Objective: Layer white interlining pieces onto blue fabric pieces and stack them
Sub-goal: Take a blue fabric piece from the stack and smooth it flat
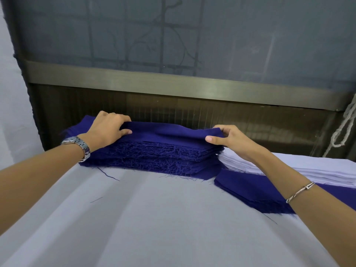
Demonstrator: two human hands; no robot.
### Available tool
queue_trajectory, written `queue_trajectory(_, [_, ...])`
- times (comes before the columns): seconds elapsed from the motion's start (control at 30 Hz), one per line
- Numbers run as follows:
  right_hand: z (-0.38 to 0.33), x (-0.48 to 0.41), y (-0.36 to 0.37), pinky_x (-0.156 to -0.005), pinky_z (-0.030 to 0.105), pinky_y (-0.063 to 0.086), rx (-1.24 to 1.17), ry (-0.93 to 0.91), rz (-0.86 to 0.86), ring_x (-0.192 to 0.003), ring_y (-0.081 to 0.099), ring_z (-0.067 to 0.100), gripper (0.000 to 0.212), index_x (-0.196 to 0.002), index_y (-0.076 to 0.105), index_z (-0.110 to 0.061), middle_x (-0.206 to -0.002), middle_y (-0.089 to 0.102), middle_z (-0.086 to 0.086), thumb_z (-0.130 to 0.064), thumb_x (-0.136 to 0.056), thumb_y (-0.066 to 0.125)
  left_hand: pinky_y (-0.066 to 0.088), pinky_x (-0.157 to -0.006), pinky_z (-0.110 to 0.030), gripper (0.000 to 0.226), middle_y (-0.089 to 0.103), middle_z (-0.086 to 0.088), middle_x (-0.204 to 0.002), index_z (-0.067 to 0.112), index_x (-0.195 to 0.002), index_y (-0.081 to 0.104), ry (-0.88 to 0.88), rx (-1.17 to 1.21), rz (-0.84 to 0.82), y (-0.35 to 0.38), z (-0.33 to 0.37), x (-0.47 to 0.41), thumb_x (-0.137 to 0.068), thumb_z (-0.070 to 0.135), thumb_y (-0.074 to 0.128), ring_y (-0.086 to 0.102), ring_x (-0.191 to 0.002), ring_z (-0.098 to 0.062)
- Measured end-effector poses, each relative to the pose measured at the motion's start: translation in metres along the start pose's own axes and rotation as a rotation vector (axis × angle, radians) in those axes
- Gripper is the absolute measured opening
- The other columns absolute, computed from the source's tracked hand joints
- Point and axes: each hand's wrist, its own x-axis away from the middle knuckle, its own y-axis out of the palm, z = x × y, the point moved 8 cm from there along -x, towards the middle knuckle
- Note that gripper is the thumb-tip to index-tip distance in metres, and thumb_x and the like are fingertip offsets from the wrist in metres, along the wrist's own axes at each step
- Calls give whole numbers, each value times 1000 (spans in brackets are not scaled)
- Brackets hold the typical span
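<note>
Blue fabric pieces sit in a thick stack (154, 157) at the far edge of the table (154, 218), towards its left side, deep navy with ragged, fraying threads along the near edges. The top piece (165, 130) is raised off the stack at both ends and sags a little in the middle. The left hand (107, 128) grips its left end, fingers curled over the top and thumb below; the right hand (233, 139) pinches its right end between thumb and curled fingers. Just beside the stack on the right lies a lower, flatter pile of blue pieces (250, 187), and a stack of white interlining pieces (317, 170) rests on its far part. A pale cloth covers the table. The left wrist wears a metal watch (79, 145), the right a thin bracelet (300, 191). A metal rail (173, 81) runs behind the table.
</note>
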Motion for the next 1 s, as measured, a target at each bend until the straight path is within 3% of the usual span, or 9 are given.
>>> queue_trajectory(0.13, [1, 2, -3, -81, 26, 50, -1, -20, -18, -87, 65, 9, 9, -88, 60, -17, -88, 69, -8, -17, -92, 68, 38, -100, -40, 41, 68, -6, -123, 19, -135, 58, -23, -30, -2, -5, -19, 9, -98, 36, 57, 61, -114, -25])
queue_trajectory(0.33, [-2, 3, -5, -87, 28, 56, -24, -34, -43, -96, 67, 14, 4, -99, 62, -16, -103, 71, 0, -17, -96, 63, 32, -100, -41, 28, 71, -2, -101, 23, -124, 64, -104, -70, 23, -16, -66, 32, -98, 34, 57, 62, -103, -25])
queue_trajectory(0.47, [-2, 1, -20, -82, 29, 58, -30, -26, 167, -91, 71, 13, 8, -104, 65, -12, -99, 75, -1, -11, -99, 59, 35, -96, -46, 25, 58, 2, -79, 17, -115, 68, -159, -13, 149, -34, -92, 45, -97, 31, 59, 63, -92, -31])
queue_trajectory(0.53, [-3, 2, -28, -76, 28, 58, -10, -18, 278, -85, 73, 12, 9, -104, 66, -13, -93, 76, -1, -10, -100, 59, 42, -89, -48, 28, 64, -3, -78, 13, -114, 69, -202, 48, 199, -45, -104, 50, -96, 33, 61, 64, -84, -33])
queue_trajectory(0.63, [-6, 5, -35, -62, 24, 58, 13, 1, 358, -75, 73, 11, 10, -107, 66, -10, -90, 75, 2, -12, -100, 59, 47, -63, -35, 29, 70, -10, -86, 12, -111, 69, -281, 277, 242, -56, -119, 54, -93, 34, 65, 59, -68, -19])
queue_trajectory(0.73, [-7, 8, -39, -49, 18, 53, -30, 56, 422, -58, 70, 11, 11, -104, 68, -5, -81, 74, 2, -11, -99, 61, 47, -56, -23, 29, 66, -2, -85, 13, -109, 69, -408, 580, 266, -58, -130, 58, -91, 35, 69, 59, -70, -8])
queue_trajectory(0.83, [-1, 11, -41, -50, 14, 53, -103, 176, 414, -54, 68, 8, 13, -96, 71, 1, -80, 74, 5, -11, -96, 66, 55, -48, -14, 38, 70, -8, -97, 8, -118, 67, -576, 927, 264, -52, -133, 64, -88, 31, 72, 63, -74, -12])
queue_trajectory(1.0, [9, 28, -48, -51, 13, 52, -170, 330, 361, -50, 65, 6, 8, -87, 73, 3, -68, 71, 6, -5, -87, 74, 41, -35, -9, 46, 57, -4, -74, 2, -124, 63, -808, 1186, 102, -37, -115, 80, -86, 24, 75, 49, -44, -6])
